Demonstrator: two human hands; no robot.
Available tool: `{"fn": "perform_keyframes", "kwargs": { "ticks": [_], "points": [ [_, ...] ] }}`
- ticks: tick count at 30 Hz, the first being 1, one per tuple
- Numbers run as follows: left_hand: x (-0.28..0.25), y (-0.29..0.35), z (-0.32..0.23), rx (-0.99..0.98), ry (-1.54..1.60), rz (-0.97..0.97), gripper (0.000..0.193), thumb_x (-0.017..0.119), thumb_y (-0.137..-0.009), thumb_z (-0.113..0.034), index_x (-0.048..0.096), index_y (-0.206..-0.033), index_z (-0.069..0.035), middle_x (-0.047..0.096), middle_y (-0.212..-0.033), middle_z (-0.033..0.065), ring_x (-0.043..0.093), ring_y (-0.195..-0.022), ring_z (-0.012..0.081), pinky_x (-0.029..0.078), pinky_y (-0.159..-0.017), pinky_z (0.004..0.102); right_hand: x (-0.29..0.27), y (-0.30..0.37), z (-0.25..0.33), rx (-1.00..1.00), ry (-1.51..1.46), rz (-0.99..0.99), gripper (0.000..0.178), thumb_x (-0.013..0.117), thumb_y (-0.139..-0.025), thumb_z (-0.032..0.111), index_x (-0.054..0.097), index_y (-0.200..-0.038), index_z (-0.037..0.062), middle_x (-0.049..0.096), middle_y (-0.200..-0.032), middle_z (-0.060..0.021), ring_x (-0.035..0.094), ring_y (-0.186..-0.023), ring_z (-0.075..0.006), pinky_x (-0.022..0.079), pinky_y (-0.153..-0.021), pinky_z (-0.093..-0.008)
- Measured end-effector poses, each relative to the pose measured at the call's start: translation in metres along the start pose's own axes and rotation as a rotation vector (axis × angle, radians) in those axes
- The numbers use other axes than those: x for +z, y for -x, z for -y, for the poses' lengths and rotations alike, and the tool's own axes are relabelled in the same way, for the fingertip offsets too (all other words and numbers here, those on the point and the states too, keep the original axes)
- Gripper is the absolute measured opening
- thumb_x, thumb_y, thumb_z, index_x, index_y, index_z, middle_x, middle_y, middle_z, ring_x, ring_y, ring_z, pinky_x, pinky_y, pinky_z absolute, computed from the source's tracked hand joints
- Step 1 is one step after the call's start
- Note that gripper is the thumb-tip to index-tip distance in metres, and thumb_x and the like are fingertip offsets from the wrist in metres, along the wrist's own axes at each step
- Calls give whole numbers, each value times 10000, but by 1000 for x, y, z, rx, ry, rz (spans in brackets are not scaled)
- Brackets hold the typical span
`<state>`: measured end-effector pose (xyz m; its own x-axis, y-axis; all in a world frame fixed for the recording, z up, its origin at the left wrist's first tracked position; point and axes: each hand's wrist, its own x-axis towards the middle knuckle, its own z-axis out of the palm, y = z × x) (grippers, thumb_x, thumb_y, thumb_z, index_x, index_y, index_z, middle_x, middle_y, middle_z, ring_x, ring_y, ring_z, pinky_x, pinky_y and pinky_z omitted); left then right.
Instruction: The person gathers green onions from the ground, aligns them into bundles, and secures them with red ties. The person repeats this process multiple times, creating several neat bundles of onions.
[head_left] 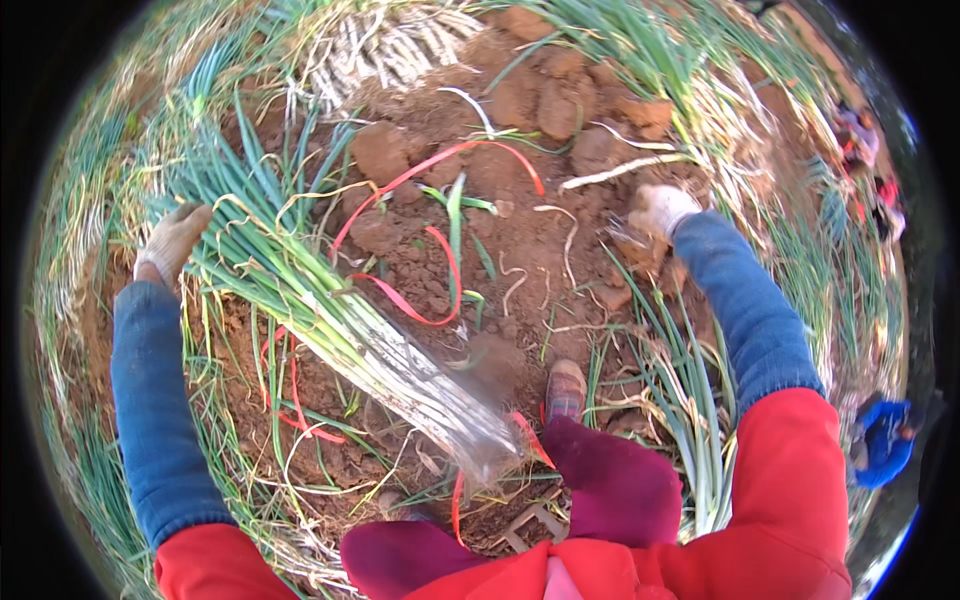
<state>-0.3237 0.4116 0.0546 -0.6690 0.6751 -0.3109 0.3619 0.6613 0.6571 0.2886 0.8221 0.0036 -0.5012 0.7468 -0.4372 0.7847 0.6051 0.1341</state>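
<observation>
A bundle of green onions (340, 320) slants across the middle, its leaves at the upper left and its white stalks toward my legs. The root end is smeared by motion. My left hand (172, 242), in a pale work glove, is closed at the leafy end, the fingers partly hidden against the leaves. Off to the right, my right hand (660, 212), also gloved, is held closed over the soil near a loose white stalk (620, 170). Whatever its fingers may hold cannot be made out.
Red ribbon (455, 270) lies looped on the brown soil (520, 230). White-stalked onions (390, 45) are piled at the far side. More onions lie at right (690, 400), beside my shoe (566, 390). A person in blue (885, 440) is at the far right.
</observation>
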Motion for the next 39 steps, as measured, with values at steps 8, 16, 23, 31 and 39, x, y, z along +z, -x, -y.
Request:
{"fn": "perform_keyframes", "kwargs": {
  "ticks": [8, 16, 23, 31, 39],
  "points": [
    [103, 131, 141, -455, -62, 217, 246, 669, -976, -240, 721, -1170, -98, 735, -1124, 109, 712, -1028, 261, 583, -844, 393, 22, 68, -6, -177, -314, 131, 446, 697, -939, 400, 687, -1144, 4, 734, -1019, -255, 720, -979, -428, 573, -902, -497],
    [90, 488, 45, -1395, 833, 211, 252, 620, -1043, -366, 650, -1036, -116, 699, -879, 54, 673, -729, 224, 576, -623, 401, 53, 400, -123, -388, -16, 1159, 309, 605, -1019, 174, 700, -1313, 170, 751, -1160, -114, 733, -1040, -324, 624, -920, -427],
    [60, 463, -144, -1265, 692, 329, 216, 612, -1021, -270, 663, -1007, -61, 670, -822, 40, 608, -678, 130, 494, -581, 283, -67, 326, -163, -644, -170, 945, 193, 570, -1028, 207, 728, -1099, 121, 707, -1079, -172, 693, -1019, -403, 601, -867, -478],
    [54, 340, -244, -907, 689, 228, 402, 596, -1020, -303, 678, -1285, -12, 714, -1090, 58, 645, -963, 161, 505, -837, 307, -217, 86, -135, 162, -862, 346, 487, 721, -909, 385, 701, -1206, -1, 757, -1116, -216, 720, -1074, -351, 545, -946, -409],
    [63, 217, -216, -1340, 599, 383, 277, 715, -969, -304, 686, -1058, -43, 648, -787, 48, 601, -653, 160, 456, -518, 340, -267, 15, -105, 253, -832, 630, 395, 722, -971, 306, 687, -1199, -14, 708, -1011, -103, 695, -915, -190, 580, -814, -348]
  ]
}}
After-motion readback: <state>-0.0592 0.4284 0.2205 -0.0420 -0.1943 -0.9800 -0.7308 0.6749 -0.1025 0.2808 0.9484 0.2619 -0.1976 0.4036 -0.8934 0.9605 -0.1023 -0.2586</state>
